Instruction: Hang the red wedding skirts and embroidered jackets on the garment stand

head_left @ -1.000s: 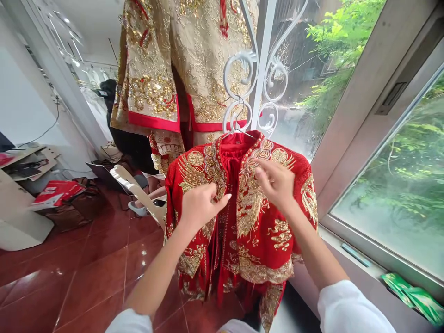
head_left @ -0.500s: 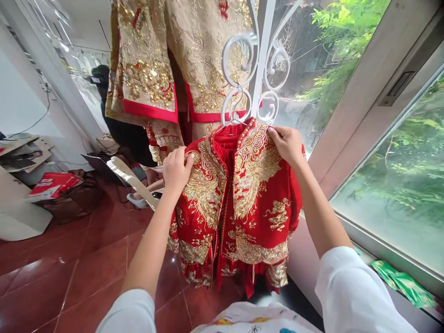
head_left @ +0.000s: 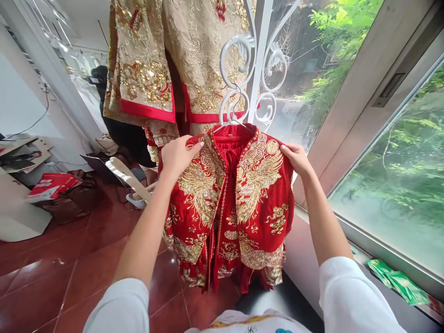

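Note:
A red jacket (head_left: 258,203) with gold embroidery hangs in front of me on a thin wire hanger (head_left: 235,108), its front parted over a red garment inside. The hanger's hook sits at the scrolls of a white metal stand (head_left: 239,44). My left hand (head_left: 178,157) grips the jacket's left-side shoulder, thumb on the front and fingers behind the cloth. At the opposite shoulder, my right hand (head_left: 297,158) pinches the fabric between thumb and fingers. Part of the fingers of both hands is hidden behind the jacket.
A beige and gold garment with red trim (head_left: 204,69) hangs behind the stand. A pale wooden chair (head_left: 128,178) is at the left, and a red box (head_left: 52,185) lies farther left. Green packets (head_left: 397,281) rest on the sill below the window (head_left: 398,175) at right.
My right hand has moved outward and down along the shoulder, and my left hand slightly up and left. The jacket's shoulders are spread wider and its collar faces me more squarely.

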`<state>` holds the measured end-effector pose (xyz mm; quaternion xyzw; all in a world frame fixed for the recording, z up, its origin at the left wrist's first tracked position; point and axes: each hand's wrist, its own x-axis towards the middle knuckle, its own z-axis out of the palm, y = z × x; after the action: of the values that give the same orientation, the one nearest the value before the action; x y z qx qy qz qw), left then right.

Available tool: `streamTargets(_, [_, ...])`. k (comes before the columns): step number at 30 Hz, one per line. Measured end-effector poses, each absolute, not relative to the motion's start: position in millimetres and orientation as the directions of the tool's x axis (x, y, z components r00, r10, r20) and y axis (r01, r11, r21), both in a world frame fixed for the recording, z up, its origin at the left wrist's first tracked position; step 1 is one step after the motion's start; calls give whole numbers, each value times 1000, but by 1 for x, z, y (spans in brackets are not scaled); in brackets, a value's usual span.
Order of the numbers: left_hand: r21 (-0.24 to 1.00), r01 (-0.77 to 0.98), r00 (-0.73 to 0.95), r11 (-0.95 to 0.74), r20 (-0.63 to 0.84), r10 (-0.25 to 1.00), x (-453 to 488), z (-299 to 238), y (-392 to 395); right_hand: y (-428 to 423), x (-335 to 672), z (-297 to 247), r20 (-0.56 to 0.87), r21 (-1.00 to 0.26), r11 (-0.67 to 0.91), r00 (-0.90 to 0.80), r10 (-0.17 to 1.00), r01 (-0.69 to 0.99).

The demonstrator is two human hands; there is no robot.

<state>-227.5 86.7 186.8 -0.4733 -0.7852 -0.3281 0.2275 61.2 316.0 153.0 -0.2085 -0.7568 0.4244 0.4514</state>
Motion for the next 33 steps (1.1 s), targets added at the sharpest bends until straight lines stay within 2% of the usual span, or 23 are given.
streamTargets(3, [316, 868, -454, 384, 817, 354, -206, 173, 89, 318, 50, 145, 499, -842, 537, -468, 730, -61])
streamTargets(6, [296, 903, -390, 311, 869, 304, -192, 155, 84, 297, 49, 145, 642, -687, 702, -294, 708, 187])
streamTargets(7, [289, 912, -375, 292, 875, 306, -187, 144, 79, 282, 51, 142, 720, -604, 735, -186, 669, 309])
streamTargets(9, [278, 916, -365, 290, 878, 310, -170, 112, 67, 242, 52, 129, 860, -458, 711, 63, 507, 533])
streamTargets(11, [278, 895, -392, 349, 863, 320, -148, 68, 55, 192, 47, 102, 917, -389, 670, 194, 350, 632])
streamTargets(12, [281, 874, -427, 396, 833, 352, -138, 44, 49, 167, 40, 86, 920, -388, 676, 224, 321, 627])
streamTargets(13, [288, 852, -464, 438, 802, 375, -129, 21, 44, 146, 32, 69, 918, -396, 698, 226, 327, 596])
streamTargets(15, [320, 808, -532, 494, 756, 381, -120, -16, 37, 116, 12, 38, 908, -380, 749, 65, 413, 543])
streamTargets(18, [363, 781, -594, 508, 683, 425, -124, -40, 27, 112, -9, 8, 839, -392, 722, -101, 535, 570])
streamTargets(24, [412, 793, -602, 448, 420, 679, -134, -26, 11, 142, 24, 5, 713, -596, 660, -77, 697, 458])
streamTargets(27, [491, 834, -458, 251, 363, 812, -117, -7, 17, 132, 39, 17, 632, -696, 613, -85, 770, 375])
streamTargets(29, [544, 836, -312, 70, 366, 877, -100, 9, 29, 122, 40, 26, 627, -703, 633, -138, 767, 323])
streamTargets(33, [613, 767, -143, -189, 450, 882, -79, 23, 66, 117, 32, 32, 644, -659, 693, -256, 721, 292])
